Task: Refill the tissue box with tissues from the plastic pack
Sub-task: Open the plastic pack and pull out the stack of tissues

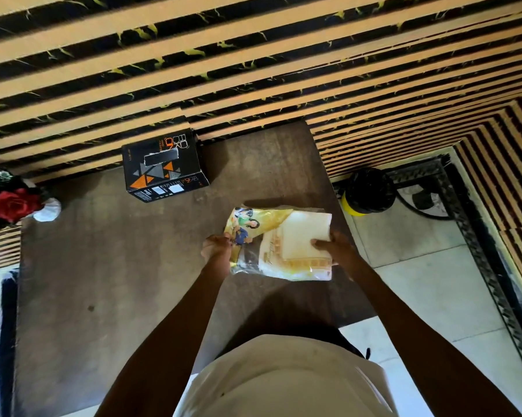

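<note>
A black tissue box (pixel 163 167) with orange triangles stands at the far side of the brown table (pixel 103 266), its top slot open and dark. Closer to me, a yellow and white plastic pack (pixel 262 230) lies near the table's right edge. A white stack of tissues (pixel 304 233) shows at the pack's right end. My left hand (pixel 216 246) grips the pack's left end. My right hand (pixel 335 246) holds the tissue stack at the right end, thumb on top.
A red artificial flower (pixel 11 206) and a white crumpled item (pixel 47 209) sit at the table's left edge. A black and yellow bin (pixel 366 191) stands on the tiled floor to the right. A striped wall panel (pixel 253 55) backs the table.
</note>
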{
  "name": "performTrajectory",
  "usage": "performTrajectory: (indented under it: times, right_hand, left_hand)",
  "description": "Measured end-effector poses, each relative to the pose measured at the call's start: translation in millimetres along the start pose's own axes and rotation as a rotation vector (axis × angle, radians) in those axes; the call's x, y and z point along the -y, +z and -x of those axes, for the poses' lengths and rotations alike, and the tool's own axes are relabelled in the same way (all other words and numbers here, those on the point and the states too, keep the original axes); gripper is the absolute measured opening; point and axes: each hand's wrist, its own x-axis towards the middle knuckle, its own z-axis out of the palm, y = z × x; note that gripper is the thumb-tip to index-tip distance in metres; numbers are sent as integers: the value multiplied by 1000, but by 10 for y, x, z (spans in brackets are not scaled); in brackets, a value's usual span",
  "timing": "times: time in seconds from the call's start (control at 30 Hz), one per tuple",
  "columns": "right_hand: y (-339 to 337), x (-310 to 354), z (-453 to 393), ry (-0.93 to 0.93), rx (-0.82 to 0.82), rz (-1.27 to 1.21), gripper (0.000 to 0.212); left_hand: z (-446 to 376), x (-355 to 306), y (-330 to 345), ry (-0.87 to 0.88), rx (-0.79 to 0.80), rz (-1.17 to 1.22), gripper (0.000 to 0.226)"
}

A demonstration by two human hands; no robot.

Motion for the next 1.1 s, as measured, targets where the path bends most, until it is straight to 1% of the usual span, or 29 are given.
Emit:
performTrajectory:
  times: [0.03, 0.07, 0.13, 0.23, 0.27, 0.33, 0.4, 0.43, 0.5, 0.57, 0.6, 0.67, 0.7, 0.73, 0.8, 0.87, 0.93, 0.97, 1.0, 1.07, 1.1]
  right_hand:
    - [-103, 38, 28, -20, -8, -5, 31]
    - [-224, 45, 21, -44, -27, -31, 31]
    - [-427, 63, 52, -108, -115, -73, 34]
    - [-625, 97, 146, -219, -279, -195, 38]
    - [-693, 110, 214, -261, -320, -298, 40]
    - [-776, 167, 291, -324, -290, -563, 47]
    - [-836, 258, 370, -350, -154, -764, 50]
    - [-850, 317, 426, -335, -77, -801, 49]
    - [-825, 390, 533, -291, 32, -728, 44]
    - [-704, 357, 617, -264, 143, -551, 38]
    - [-613, 303, 636, -228, 196, -443, 43]
    - [-437, 61, 564, -148, 251, -192, 62]
    - [-329, -53, 526, -106, 268, -104, 61]
    - [-231, -167, 483, -63, 277, -52, 56]
    - [-82, -420, 393, 22, 246, -23, 54]
    - [-7, -623, 353, 69, 189, -31, 49]
    - [15, -726, 353, 128, 157, -37, 53]
    - [13, -737, 353, 142, 146, -9, 55]
    - [4, -732, 350, 139, 136, 47, 52]
    - [2, -644, 382, 139, 138, 156, 39]
    - [8, -608, 393, 142, 144, 193, 38]
  left_hand:
    - [11, -25, -28, -1, -29, 63, 40]
    - [94, -81, -63, -6, -4, 71, 41]
    - [166, -126, -105, 51, -44, 100, 43]
    - [319, -225, -117, 65, -192, 78, 45]
    - [345, -245, -90, 81, -207, 65, 45]
    - [411, -270, -68, 110, -175, 87, 42]
    - [394, -219, -29, 94, -149, 163, 37]
    - [444, -220, -19, 68, -129, 226, 33]
    - [473, -221, 32, 60, -96, 343, 27]
    - [517, -231, 54, 56, -29, 399, 29]
    - [514, -213, 59, 74, 33, 401, 33]
    - [513, -171, 83, 115, 132, 388, 41]
    - [554, -171, 90, 116, 139, 385, 39]
    - [568, -170, 109, 113, 114, 379, 30]
    - [646, -192, 137, 114, 65, 383, 14]
    - [676, -161, 146, 104, 61, 448, 25]
    - [630, -97, 132, 94, 84, 457, 31]
    - [636, -77, 115, 94, 104, 445, 30]
    - [619, -65, 104, 99, 126, 435, 29]
    - [641, -68, 89, 111, 197, 380, 24]
    - [648, -66, 86, 118, 235, 333, 20]
